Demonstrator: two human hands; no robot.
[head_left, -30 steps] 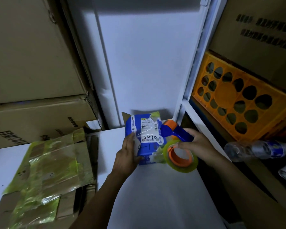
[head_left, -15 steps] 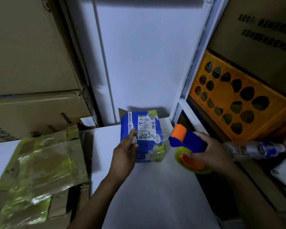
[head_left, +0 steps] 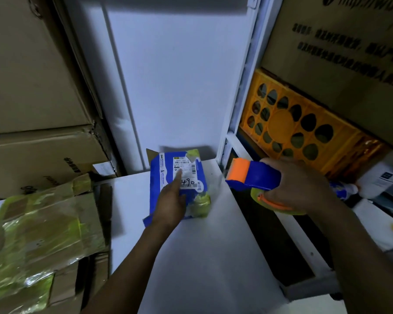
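Orange crate point(head_left: 284, 128), taped cardboard point(head_left: 43, 223)

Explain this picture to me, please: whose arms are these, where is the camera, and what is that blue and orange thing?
There is no machine here. These are a person's two bare arms, filmed by a wide-angle camera worn on the head and looking down. The left hand lies with straight fingers on a blue parcel, which sits on a white table. The right hand grips a tape dispenser, held to the right of the parcel and not touching it. Taped cardboard lies at the left, and an orange crate stands at the right.
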